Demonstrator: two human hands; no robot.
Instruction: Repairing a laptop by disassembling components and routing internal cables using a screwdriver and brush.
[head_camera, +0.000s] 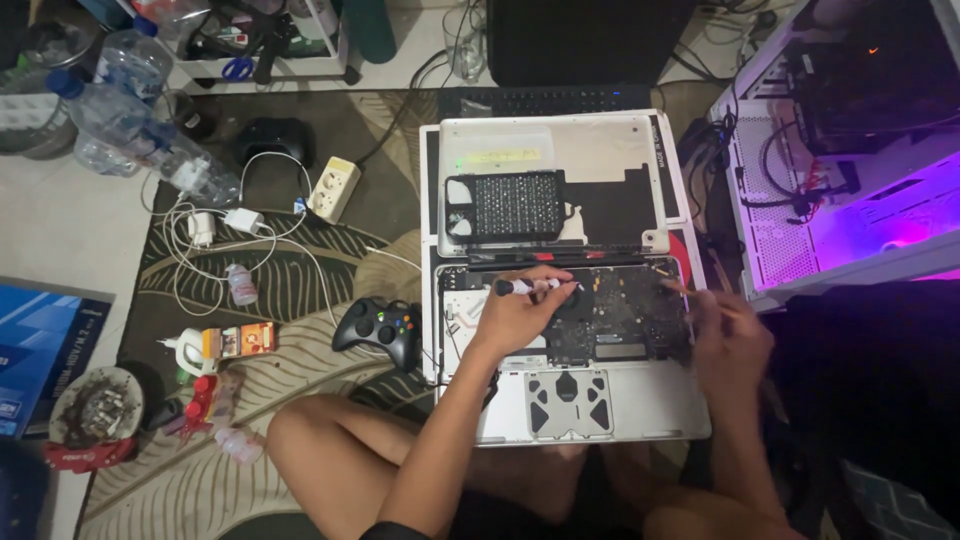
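Centre-right of the head view: an opened laptop (570, 400) lies on the floor rug, its dark circuit board (625, 320) exposed across the middle of the case. Left hand (515, 318) rests over the left part of that board, fingers curled and pinched around a screwdriver (535, 287). Tool's long axis runs nearly level, left to right across the frame, dark grip end at the left and the lighter shaft pointing right toward the board's centre; the tip itself is hard to make out.

Right hand (730, 345) sits at the laptop's right edge, blurred; fingers look bunched on a thin stick-like tool (700, 300) slanting up-left toward the board's right corner, though I cannot tell the grip for certain. Left hand is the nearer of the two to the board's middle.

Above the board, the removed bottom cover (600, 150) lies flat, with a black perforated part (505, 205) on it. Left of the laptop, apart from it, a black game controller (378, 330). Upper right, a white computer case (800, 200) lit purple.
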